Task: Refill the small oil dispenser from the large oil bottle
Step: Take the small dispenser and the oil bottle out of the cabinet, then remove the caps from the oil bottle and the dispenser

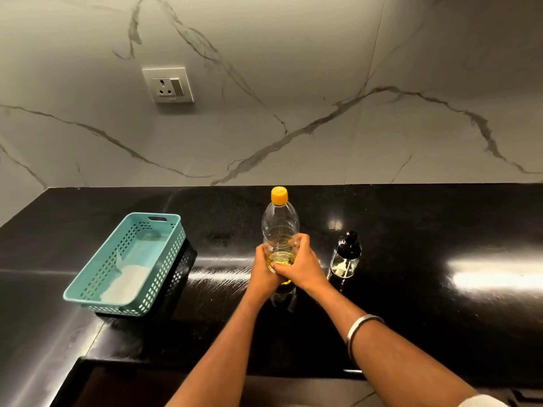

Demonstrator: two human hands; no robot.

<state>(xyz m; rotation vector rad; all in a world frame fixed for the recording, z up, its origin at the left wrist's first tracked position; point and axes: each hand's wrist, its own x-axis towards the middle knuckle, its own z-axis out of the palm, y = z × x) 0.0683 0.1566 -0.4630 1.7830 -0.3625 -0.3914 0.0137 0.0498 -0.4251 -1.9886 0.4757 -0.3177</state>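
A tall clear plastic oil bottle (pixel 280 224) with an orange cap stands upright on the black counter, with a low level of yellow oil in it. My left hand (pixel 262 273) grips its lower part from the left. My right hand (pixel 302 264) wraps round the same part from the right, fingers curled over the front. The small oil dispenser (pixel 345 257), clear glass with a black top, stands upright just right of my right hand, apart from it. Its cap is on.
A teal perforated basket (pixel 88 292) with something white inside sits on the left of the counter (pixel 440 230), on top of a black basket. A wall socket (pixel 168 84) is on the marble backsplash. The counter's front edge runs near my forearms.
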